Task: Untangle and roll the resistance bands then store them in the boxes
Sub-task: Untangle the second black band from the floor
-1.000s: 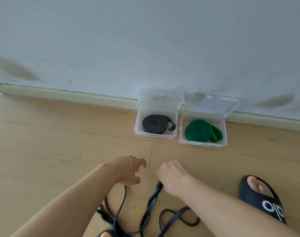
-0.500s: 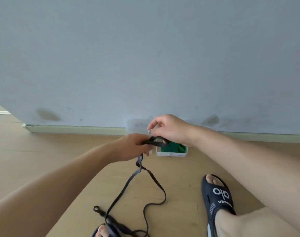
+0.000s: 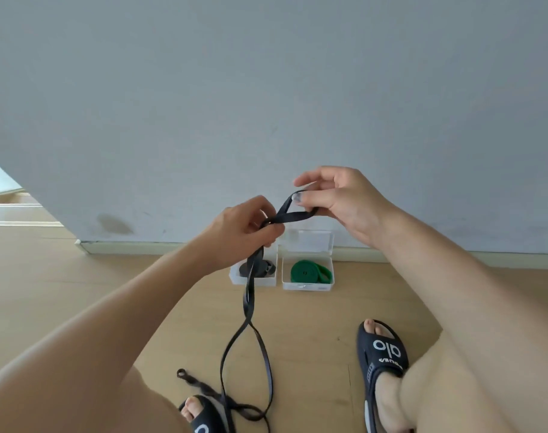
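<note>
A long dark resistance band (image 3: 250,295) hangs from both my hands down to the floor, where its lower part lies twisted. My left hand (image 3: 240,232) grips the band where two strands cross. My right hand (image 3: 338,201) pinches the small loop at its top end between thumb and fingers. Below the hands, two clear boxes stand open against the wall. The left box (image 3: 235,276) holds a rolled black band (image 3: 263,267), partly hidden behind the hanging strand. The right box (image 3: 307,286) holds a rolled green band (image 3: 310,271).
The grey wall (image 3: 266,89) and its baseboard run behind the boxes. My feet in dark slides rest on the wooden floor, one at the bottom (image 3: 204,417), one at the right (image 3: 382,351). A twisted tail of the band (image 3: 191,381) lies by the left foot.
Both hands have lifted one end of the dark band off the floor to chest height and spread slightly apart. The view has risen, and both boxes show again below the hands.
</note>
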